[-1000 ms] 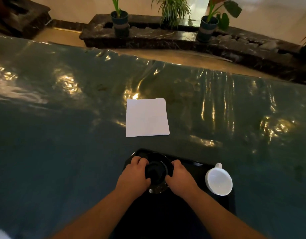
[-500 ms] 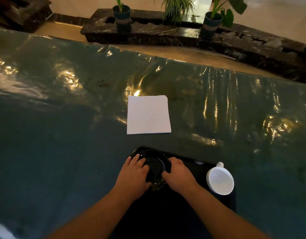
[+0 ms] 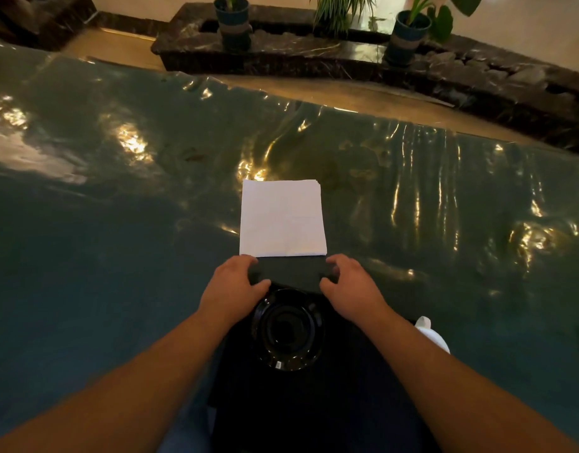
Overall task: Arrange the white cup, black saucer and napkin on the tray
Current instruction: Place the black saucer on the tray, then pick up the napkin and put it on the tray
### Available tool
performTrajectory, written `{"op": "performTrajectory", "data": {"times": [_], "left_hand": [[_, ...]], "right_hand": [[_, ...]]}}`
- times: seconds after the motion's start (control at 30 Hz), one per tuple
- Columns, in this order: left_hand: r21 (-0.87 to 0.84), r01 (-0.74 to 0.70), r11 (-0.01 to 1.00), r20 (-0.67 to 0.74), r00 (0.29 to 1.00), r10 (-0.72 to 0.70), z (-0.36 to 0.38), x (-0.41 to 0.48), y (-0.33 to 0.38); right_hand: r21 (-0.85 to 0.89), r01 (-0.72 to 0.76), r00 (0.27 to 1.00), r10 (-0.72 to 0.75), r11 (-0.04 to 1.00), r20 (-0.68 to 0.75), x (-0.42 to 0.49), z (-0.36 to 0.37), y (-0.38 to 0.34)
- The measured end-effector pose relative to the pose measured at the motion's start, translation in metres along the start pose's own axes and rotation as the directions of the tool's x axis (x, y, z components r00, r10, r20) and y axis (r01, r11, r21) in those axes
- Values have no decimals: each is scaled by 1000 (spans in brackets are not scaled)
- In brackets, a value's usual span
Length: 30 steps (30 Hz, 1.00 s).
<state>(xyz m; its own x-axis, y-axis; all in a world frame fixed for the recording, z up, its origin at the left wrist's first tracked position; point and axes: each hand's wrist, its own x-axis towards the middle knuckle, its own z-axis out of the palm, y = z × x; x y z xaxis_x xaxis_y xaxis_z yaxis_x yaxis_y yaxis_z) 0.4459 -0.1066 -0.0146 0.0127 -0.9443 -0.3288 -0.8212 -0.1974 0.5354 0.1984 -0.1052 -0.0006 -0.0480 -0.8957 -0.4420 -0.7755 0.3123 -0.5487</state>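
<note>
Both your hands have left black saucer (image 3: pixel 288 328) and moved forward toward napkin (image 3: pixel 282 219). Left hand (image 3: pixel 231 289) and right hand (image 3: pixel 350 287) now sit palm down at napkin's near corners, forearms stretched out, fingers curled loosely, thumbs pointing inward. Whether fingertips grip napkin edge: cannot tell. Napkin lies flat on glossy green table (image 3: pixel 102 256), beyond tray (image 3: pixel 314 413). Saucer rests on tray between your forearms. White cup (image 3: pixel 432 335) sits at tray's right side, mostly hidden behind your right forearm.
</note>
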Motion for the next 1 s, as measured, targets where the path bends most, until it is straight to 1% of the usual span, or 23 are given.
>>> {"op": "performTrajectory", "data": {"times": [0.07, 0.1, 0.13, 0.17, 0.2, 0.23, 0.27, 0.3, 0.37, 0.43, 0.5, 0.53, 0.57, 0.6, 0.7, 0.77, 0.83, 0.87, 0.9, 1.0], "left_hand": [[-119, 152, 981, 14, 988, -151, -4, 14, 0], [-211, 220, 953, 32, 975, -218, -3, 22, -2], [-325, 288, 901, 62, 957, -283, -3, 29, -2], [-471, 348, 811, 100, 934, -343, -4, 34, -2], [-610, 398, 685, 152, 908, -391, -5, 39, -2], [-721, 436, 538, 217, 880, -422, -5, 43, -1], [-785, 465, 408, 281, 855, -435, -6, 46, 0], [-815, 489, 312, 333, 835, -438, -8, 49, 1], [-817, 528, 232, 380, 795, -473, -10, 53, 1], [-800, 559, 218, 401, 769, -499, -10, 58, 0], [-769, 591, 243, 419, 754, -506, -10, 62, 1], [-751, 605, 264, 422, 748, -512, -10, 64, 1], [-736, 613, 286, 419, 745, -519, -9, 66, 2], [-723, 618, 309, 410, 744, -528, -9, 68, 2], [-714, 613, 338, 395, 752, -528, -7, 73, 4], [-708, 607, 360, 403, 767, -500, -7, 73, 4], [-694, 607, 388, 412, 776, -477, -7, 72, 4], [-687, 607, 399, 407, 776, -481, -7, 70, 3], [-683, 608, 404, 396, 774, -495, -8, 68, 2], [-723, 587, 365, 362, 771, -524, -9, 61, -5]], "right_hand": [[82, -60, 998, 58, 995, 28, 14, -6, -3], [141, -99, 995, 94, 985, 40, 21, -6, -4], [226, -155, 988, 146, 962, 59, 28, -6, -6], [342, -226, 974, 209, 912, 89, 34, -5, -8], [467, -302, 953, 271, 831, 133, 41, -3, -8], [583, -363, 931, 317, 727, 184, 47, 0, -7], [680, -401, 912, 340, 614, 231, 52, 2, -7], [750, -415, 901, 345, 514, 263, 56, 2, -8], [828, -426, 885, 357, 365, 298, 60, 2, -9], [862, -438, 871, 357, 256, 337, 65, 2, -12], [863, -460, 855, 367, 210, 366, 69, 2, -16], [855, -473, 846, 381, 214, 373, 72, 3, -18], [845, -483, 841, 389, 230, 375, 74, 4, -21], [830, -489, 840, 403, 268, 365, 77, 5, -23], [748, -497, 846, 439, 441, 303, 86, 8, -30], [703, -476, 860, 445, 529, 248, 91, 10, -35], [686, -427, 882, 439, 589, 171, 94, 12, -40], [702, -396, 892, 428, 591, 143, 94, 12, -43], [750, -366, 903, 406, 551, 142, 93, 11, -45], [891, -311, 931, 293, 332, 216, 87, 5, -53]]}}
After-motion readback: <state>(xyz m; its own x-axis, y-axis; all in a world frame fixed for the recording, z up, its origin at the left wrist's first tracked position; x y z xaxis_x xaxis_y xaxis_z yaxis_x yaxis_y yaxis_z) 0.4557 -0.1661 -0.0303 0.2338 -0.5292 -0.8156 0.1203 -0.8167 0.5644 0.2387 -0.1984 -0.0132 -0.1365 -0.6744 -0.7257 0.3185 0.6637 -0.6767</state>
